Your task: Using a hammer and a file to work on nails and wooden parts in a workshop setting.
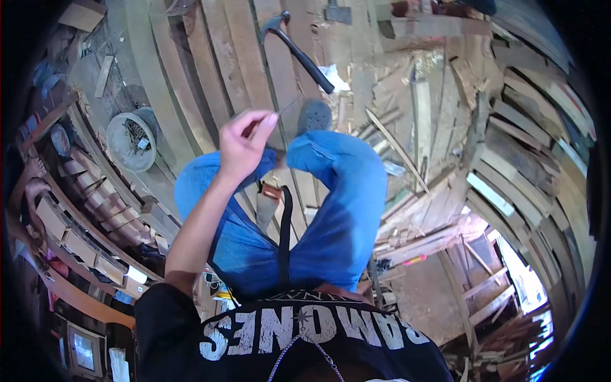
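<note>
My left hand (245, 141) is raised over my left knee, thumb and forefinger pinched together. From the fingertips a thin dark nail (287, 107) points up and to the right. Beyond it, a claw hammer (299, 54) with a black handle lies on the wooden boards, its head toward the far side. To the left stands a round whitish bucket (114, 149) with many loose nails (135, 137) inside. My right hand does not show; only a strip of skin appears by the shirt hem.
A grey clog (314, 118) is on my foot between the boards and my jeans (344, 172). Long planks (210, 76) run away from me. A thin wooden strip (398, 149) and wood scraps lie at right. Stacked timber (522, 172) lines the right side. Another person's hand (35, 169) shows far left.
</note>
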Tool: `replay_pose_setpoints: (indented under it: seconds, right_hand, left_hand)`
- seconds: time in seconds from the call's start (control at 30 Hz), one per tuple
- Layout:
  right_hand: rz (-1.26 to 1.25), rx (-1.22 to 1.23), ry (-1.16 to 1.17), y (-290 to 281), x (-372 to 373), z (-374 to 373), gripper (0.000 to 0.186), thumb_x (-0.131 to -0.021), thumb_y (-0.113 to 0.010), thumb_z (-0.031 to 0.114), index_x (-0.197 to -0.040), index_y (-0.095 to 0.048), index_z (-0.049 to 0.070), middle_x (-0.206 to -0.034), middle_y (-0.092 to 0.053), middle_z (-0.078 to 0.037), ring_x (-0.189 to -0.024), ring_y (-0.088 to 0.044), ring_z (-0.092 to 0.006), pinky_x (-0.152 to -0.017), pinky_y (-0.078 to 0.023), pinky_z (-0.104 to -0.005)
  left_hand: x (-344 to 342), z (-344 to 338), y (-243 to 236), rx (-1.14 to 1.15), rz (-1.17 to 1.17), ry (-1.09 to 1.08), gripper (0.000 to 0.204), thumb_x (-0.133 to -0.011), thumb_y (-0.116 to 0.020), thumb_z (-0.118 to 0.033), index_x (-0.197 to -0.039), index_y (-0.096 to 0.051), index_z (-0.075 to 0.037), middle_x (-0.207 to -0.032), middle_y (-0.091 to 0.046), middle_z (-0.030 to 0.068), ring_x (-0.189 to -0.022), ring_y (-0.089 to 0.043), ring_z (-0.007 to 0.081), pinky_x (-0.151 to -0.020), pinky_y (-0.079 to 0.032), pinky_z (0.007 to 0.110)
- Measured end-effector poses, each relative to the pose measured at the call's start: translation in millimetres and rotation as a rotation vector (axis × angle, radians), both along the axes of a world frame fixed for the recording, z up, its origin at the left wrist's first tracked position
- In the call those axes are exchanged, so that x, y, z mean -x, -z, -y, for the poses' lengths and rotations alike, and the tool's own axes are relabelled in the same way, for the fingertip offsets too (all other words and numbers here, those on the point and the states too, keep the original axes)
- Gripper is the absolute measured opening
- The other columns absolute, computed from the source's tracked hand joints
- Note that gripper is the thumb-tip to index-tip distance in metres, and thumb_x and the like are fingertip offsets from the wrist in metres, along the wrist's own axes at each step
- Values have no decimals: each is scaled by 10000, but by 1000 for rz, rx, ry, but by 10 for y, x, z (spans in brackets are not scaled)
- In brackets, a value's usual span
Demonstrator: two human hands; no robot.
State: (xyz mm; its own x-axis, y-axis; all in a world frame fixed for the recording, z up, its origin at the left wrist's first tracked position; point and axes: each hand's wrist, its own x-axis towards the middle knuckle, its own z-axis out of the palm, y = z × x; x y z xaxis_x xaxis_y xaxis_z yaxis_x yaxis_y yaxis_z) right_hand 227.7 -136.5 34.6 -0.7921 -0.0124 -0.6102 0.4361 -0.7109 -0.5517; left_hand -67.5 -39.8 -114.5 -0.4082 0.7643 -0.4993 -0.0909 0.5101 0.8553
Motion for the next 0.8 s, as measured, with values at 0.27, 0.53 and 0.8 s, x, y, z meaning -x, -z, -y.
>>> replay_pose_setpoints:
  seconds: [0.27, 0.53, 0.8]
  right_hand:
    - [168, -127, -176, 1006, 615, -1403, 417, -992, -523, 274, -1327, -510, 27, -1074, -678, -130, -912, -667, -192, -803, -520, -339]
    - [-138, -1082, -136, 1770, 1530, -1884, 515, -843, -700, 226, -1211, -522, -87, -934, -637, -247, -822, -643, -384, -779, -513, -420]
    - [-127, -1192, -405, 1622, 1499, -1660, 506, -879, -639, 304, -1196, -541, -77, -803, -611, -162, -769, -615, -321, -723, -485, -391]
  left_hand:
    - [488, -602, 727, -173, -52, 26, 154, -899, -674, -139, -921, -694, 12, -722, -587, -34, -635, -472, 12, -547, -359, 190]
    - [711, -660, 708, -317, -262, 25, 82, -903, -645, -51, -922, -670, 25, -757, -569, -47, -649, -471, 6, -560, -354, 175]
    - [680, -255, 311, -246, -287, -124, 82, -862, -692, -42, -908, -677, 24, -774, -616, 19, -703, -579, 54, -620, -460, 192]
